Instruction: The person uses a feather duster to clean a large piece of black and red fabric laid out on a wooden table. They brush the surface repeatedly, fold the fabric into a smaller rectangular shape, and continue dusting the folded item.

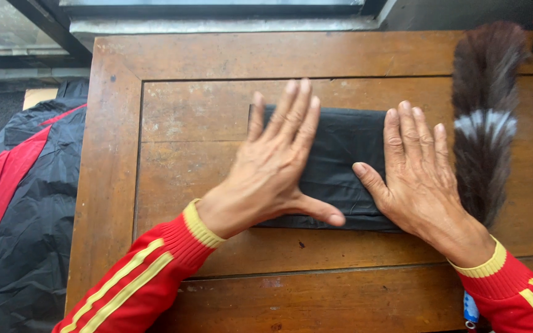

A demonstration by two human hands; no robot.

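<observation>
Both hands lie flat, fingers spread and palms down, on a folded black cloth [339, 161] in the middle of a wooden bench [115, 185]. Neither hand grips anything; they press. The left hand [272, 166] covers the cloth's left half with its fingers pointing toward the far edge and its thumb stretched along the near fold, while the right hand [417, 176] sits over the right end, thumb turned inward toward the other thumb. The cloth reads as a neat rectangle, its long side running left to right, with faint creases showing between the two thumbs. To flatten it well, I judge the weight should come through the whole palm rather than the fingertips, and any sweep should go from the middle outward so that trapped air and wrinkles leave at the open edges instead of bunching under a fold. Keeping one hand planted while the other smooths would likely stop the stack sliding on the polished wood. A dark furry tail-like piece with a pale band [485, 117] lies just right of the right hand, near enough to be brushed. A black and red jacket [29, 203] hangs off the bench's left side, well apart.
</observation>
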